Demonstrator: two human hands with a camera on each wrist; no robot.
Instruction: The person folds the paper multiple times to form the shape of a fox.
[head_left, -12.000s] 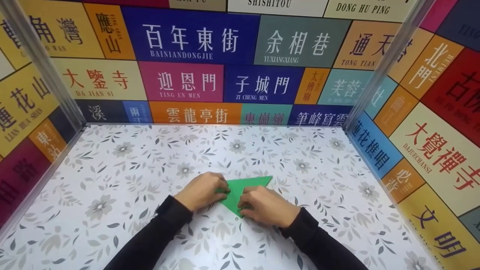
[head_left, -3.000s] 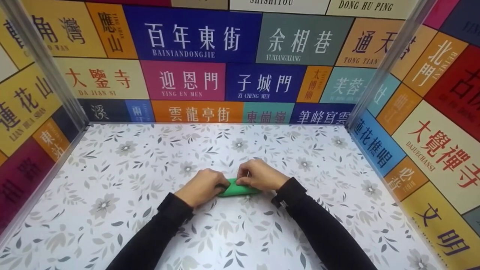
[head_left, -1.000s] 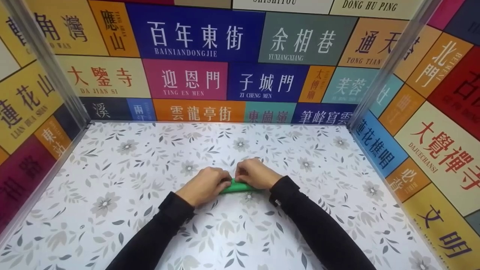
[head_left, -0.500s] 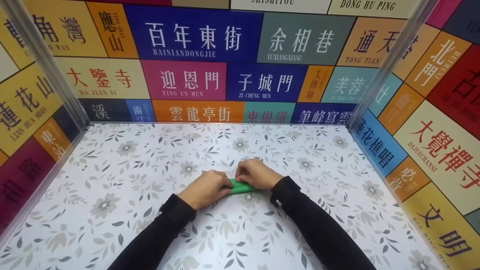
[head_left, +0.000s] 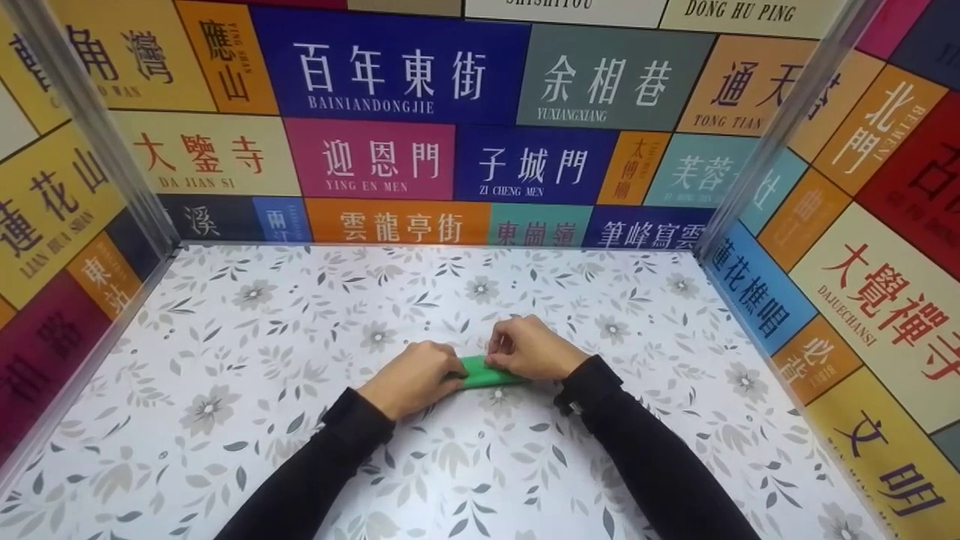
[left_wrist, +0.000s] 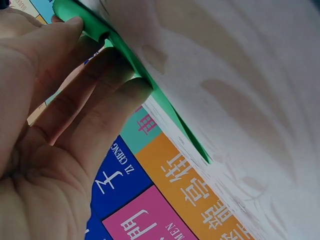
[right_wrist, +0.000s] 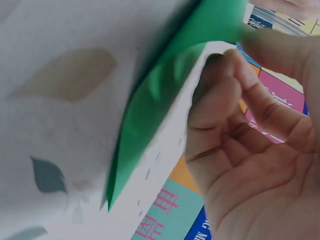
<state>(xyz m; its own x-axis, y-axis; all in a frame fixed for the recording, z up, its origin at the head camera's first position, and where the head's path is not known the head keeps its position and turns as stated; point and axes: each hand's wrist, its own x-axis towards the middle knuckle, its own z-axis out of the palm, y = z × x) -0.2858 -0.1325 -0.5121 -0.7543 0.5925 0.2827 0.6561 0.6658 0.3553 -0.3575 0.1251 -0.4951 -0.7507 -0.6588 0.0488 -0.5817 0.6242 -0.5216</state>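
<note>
A sheet of green paper (head_left: 476, 373), folded into a narrow band, lies between the two hands near the middle of the table. The left hand (head_left: 416, 380) holds its left end; in the left wrist view, the thumb is on the paper and the fingertips touch its edge. Farther right, the right hand (head_left: 534, 349) pinches the top edge with thumb and curled fingers. The right wrist view shows the paper (right_wrist: 150, 102) bowing open and tapering to a point. Both ends are partly hidden by the hands in the head view.
The table (head_left: 300, 300) has a white cover printed with grey flowers and leaves. Panels of coloured signs with Chinese lettering (head_left: 390, 67) stand at the back and both sides, joined by clear corner strips (head_left: 780, 112).
Twelve seconds ago the paper was a wider triangular shape; by three seconds ago it was a narrow band. Over the last half second the right hand has shifted right, uncovering more green.
</note>
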